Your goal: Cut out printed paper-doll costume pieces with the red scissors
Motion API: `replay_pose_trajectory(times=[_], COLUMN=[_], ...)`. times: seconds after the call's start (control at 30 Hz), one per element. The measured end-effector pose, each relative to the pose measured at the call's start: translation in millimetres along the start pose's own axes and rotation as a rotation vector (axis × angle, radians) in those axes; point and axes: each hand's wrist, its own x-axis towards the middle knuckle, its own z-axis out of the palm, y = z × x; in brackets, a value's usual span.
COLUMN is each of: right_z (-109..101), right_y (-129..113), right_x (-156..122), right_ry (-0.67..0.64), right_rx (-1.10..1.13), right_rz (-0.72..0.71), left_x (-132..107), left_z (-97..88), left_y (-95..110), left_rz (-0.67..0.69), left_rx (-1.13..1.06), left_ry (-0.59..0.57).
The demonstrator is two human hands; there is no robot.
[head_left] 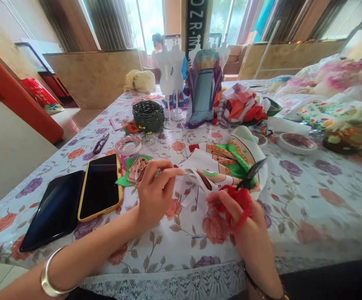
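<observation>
My left hand (156, 189) is closed in a pinch on the edge of a small white fabric piece (196, 179) with a dark and red printed shape. Red-handled scissors (245, 196) hang on the fingers of my right hand (250, 225), their dark blades pointing up and away to the right. The fingertips of that hand are at the near edge of the same white piece. Just beyond lies printed fabric (224, 160) in green, white and orange. A green cut-out with a printed face (134, 170) lies beside my left hand, partly covered by it.
On the left are a black tablet (56, 208), a yellow-cased phone (101, 187), a tape roll (128, 145) and a small cutter (100, 143). Farther back stand a dark woven basket (149, 116), white mannequins (167, 71) and a dressed form (202, 89). Bagged materials (331, 91) fill the right.
</observation>
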Motion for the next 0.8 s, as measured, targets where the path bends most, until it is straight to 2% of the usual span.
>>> replay_pose_trajectory(times=[0.1,0.17,0.33,0.4,0.47,0.57,0.63,0.7,0.8], right_z=[4.6,5.4,0.2,-1.3,-1.1,0.9,1.3,0.2,-2.8], right_y=[-1.4,-0.4,7.2,8.4,7.3,4.3,3.9,5.4,8.6], right_x=[0.2,1.0,6.7,7.9,8.0,8.5,10.3,12.4,13.9], right_ry=[-0.066,-0.043,0.109,0.122,0.109,0.125,0.120,0.103,0.109], right_rx=[0.082,0.113,0.069,0.079,0.110,0.187,0.223,0.219,0.180], right_rz=[0.118,0.131,-0.091,-0.117,-0.108,-0.142,-0.180,-0.190,-0.177], left_x=[-1.8,-1.1,7.1,9.3,9.3,6.9,5.3,4.4,4.6], left_z=[-3.6,-7.2,-12.8,-12.0,-10.7,-10.2,-11.5,-13.2,-13.4], left_y=[1.9,2.9,11.3,16.9,21.6,24.0,22.8,20.7,17.3], left_rz=[0.094,0.199,0.650,0.812,0.900,0.912,0.880,0.808,0.613], left_rx=[-0.039,-0.086,-0.237,-0.278,-0.295,-0.309,-0.329,-0.340,-0.313], left_ry=[0.017,-0.025,-0.198,-0.261,-0.339,-0.440,-0.467,-0.467,-0.441])
